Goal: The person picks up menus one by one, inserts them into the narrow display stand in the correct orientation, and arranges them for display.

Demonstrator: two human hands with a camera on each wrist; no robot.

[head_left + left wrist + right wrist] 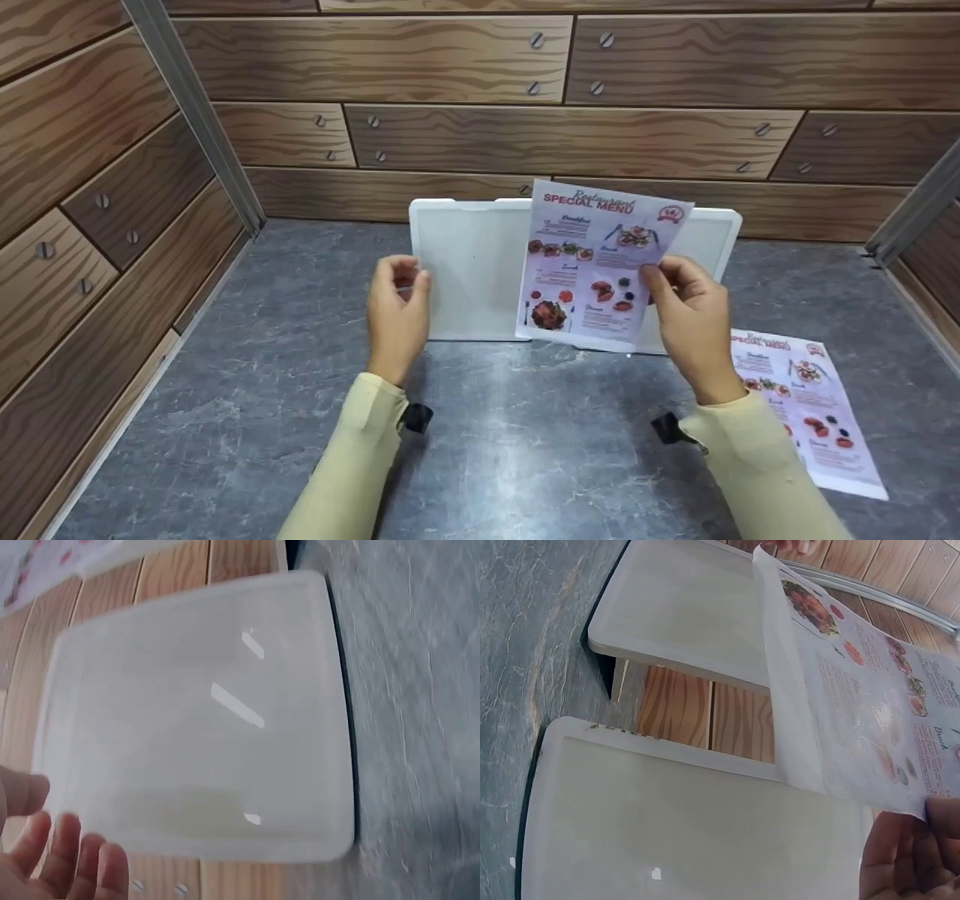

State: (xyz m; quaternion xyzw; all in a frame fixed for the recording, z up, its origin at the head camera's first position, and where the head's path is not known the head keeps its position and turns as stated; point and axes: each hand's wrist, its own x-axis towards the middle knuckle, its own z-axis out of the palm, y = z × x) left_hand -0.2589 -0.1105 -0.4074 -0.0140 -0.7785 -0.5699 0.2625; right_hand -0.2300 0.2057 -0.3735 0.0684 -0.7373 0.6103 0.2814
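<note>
My right hand pinches the right edge of a printed restaurant menu between thumb and fingers. The sheet is held up in front of two white framed panels that stand side by side on the table; it covers parts of both. The left panel has a glossy face in the left wrist view. A gap parts it from the right panel in the right wrist view. My left hand is at the left panel's outer edge, fingers bent loosely and apart from the thumb, holding nothing.
A second, matching menu lies flat on the grey marbled table, beside and partly behind my right forearm. Wood-patterned walls enclose the back and sides, with metal corner posts.
</note>
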